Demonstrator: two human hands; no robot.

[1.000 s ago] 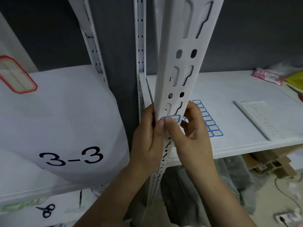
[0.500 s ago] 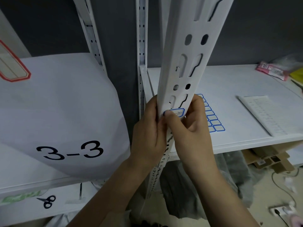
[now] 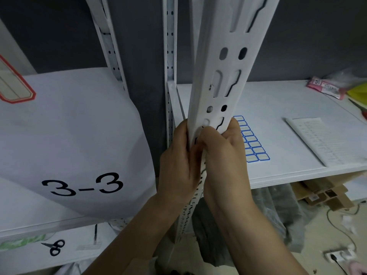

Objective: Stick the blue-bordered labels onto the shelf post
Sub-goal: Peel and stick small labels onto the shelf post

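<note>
A white slotted shelf post [image 3: 226,76] runs up the middle of the view. My left hand [image 3: 179,161] grips its left edge, fingers wrapped round the post. My right hand [image 3: 222,153] wraps the post from the right, its thumb pressing across the front face. The blue-bordered label that was on the post is hidden under that thumb. A sheet of blue-bordered labels [image 3: 252,143] lies on the white shelf [image 3: 297,108] just behind my right hand.
A white sheet marked "3-3" [image 3: 75,139] curves over the left shelf. A strip of white paper [image 3: 325,139] and a pink packet [image 3: 325,87] lie on the right shelf. Black scissors [image 3: 54,248] rest below left. A power strip [image 3: 337,255] sits on the floor.
My right thumb has slid over the label on the post, covering it. Both hands stay on the post at about the same height; the camera shifted slightly.
</note>
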